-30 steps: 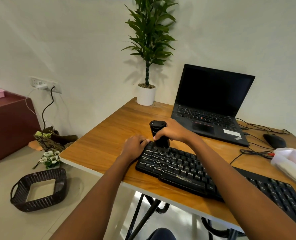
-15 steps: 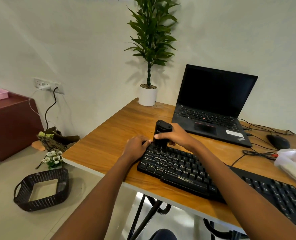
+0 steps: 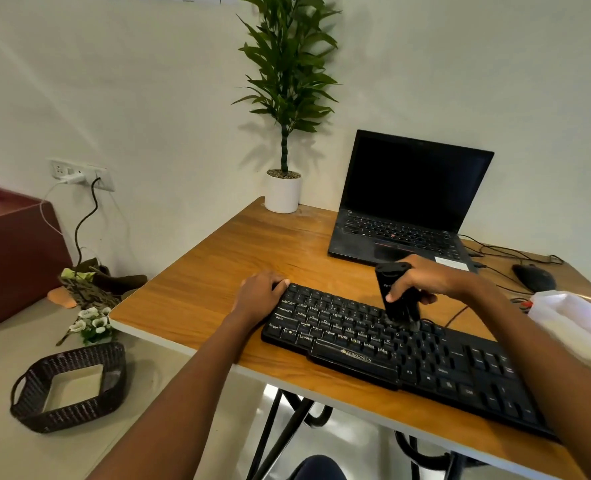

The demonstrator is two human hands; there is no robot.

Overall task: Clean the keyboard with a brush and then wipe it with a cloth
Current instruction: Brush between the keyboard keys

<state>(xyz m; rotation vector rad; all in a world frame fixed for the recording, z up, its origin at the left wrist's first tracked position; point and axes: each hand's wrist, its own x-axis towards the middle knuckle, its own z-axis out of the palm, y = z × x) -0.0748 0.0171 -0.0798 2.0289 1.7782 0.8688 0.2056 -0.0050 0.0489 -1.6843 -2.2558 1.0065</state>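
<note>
A black keyboard (image 3: pixel 408 355) lies along the front edge of the wooden desk (image 3: pixel 217 271). My left hand (image 3: pixel 261 292) rests on the keyboard's far left corner and presses it down. My right hand (image 3: pixel 422 275) grips a black brush (image 3: pixel 394 296) held upright, with its bristles touching the keys near the middle of the upper rows. A white cloth-like bundle (image 3: pixel 574 323) lies at the right edge of the desk, behind my right forearm.
An open black laptop (image 3: pixel 408 199) stands at the back of the desk, with a potted plant (image 3: pixel 283 192) to its left. A black mouse (image 3: pixel 533 277) and cables lie at the right. On the floor at left are a dark wicker basket (image 3: pixel 69 386) and white flowers (image 3: pixel 91 323).
My right hand has swept the brush rightwards along the keys, from the keyboard's left end to its middle. My left hand stays on the left corner. The view has shifted.
</note>
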